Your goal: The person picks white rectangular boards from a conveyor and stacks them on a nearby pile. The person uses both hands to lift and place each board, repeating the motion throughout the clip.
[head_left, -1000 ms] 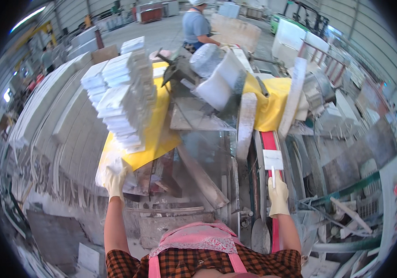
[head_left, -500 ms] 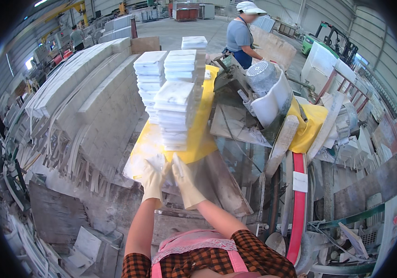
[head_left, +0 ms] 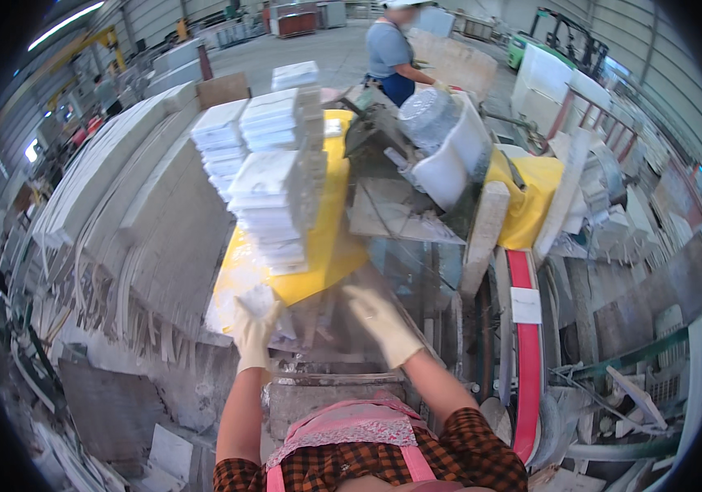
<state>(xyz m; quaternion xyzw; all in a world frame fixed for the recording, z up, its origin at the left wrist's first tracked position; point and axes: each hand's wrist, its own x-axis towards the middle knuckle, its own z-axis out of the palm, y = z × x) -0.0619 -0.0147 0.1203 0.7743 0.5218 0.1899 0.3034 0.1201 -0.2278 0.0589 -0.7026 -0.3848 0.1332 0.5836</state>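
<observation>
Right hand (head_left: 377,321) has swung away from the left hand (head_left: 254,332), its fingers loosely spread. Yellow sheet (head_left: 318,275) carries tile stacks (head_left: 265,184); rightward runs a red belt (head_left: 526,377). At the sheet's near corner, the left hand curves round something white (head_left: 259,300); whether pinching, I cannot tell. One tile (head_left: 524,305) lies toward the belt's far end.

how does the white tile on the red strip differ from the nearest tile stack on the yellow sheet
The white tile is a single piece; the nearest tile stack is many layers high. The white tile lies on the red strip; the nearest tile stack stands on the yellow sheet, farther left. Both are white with a flat top face.
</observation>
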